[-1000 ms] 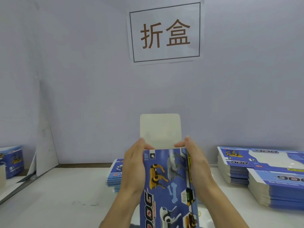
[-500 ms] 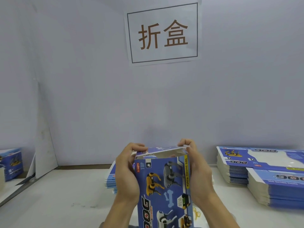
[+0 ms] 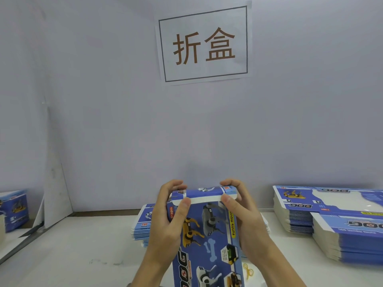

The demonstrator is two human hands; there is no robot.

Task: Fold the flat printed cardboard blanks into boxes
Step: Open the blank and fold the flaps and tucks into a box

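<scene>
Between the two hands, a blue printed box (image 3: 207, 235) stands upright over the table (image 3: 72, 255), its top flap (image 3: 204, 193), raised a second ago, now bent down over the open end. The left hand (image 3: 167, 220) and right hand (image 3: 242, 220) grip the upper corners, thumbs pressing the flap edge; tucking likely remains. Nothing shows inside. Flat blanks (image 3: 331, 220) lie stacked to the right, more blanks (image 3: 143, 224) behind the left hand.

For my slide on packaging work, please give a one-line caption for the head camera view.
Both hands, left and right, press the top flap of a blue dog-printed box closed.
</scene>
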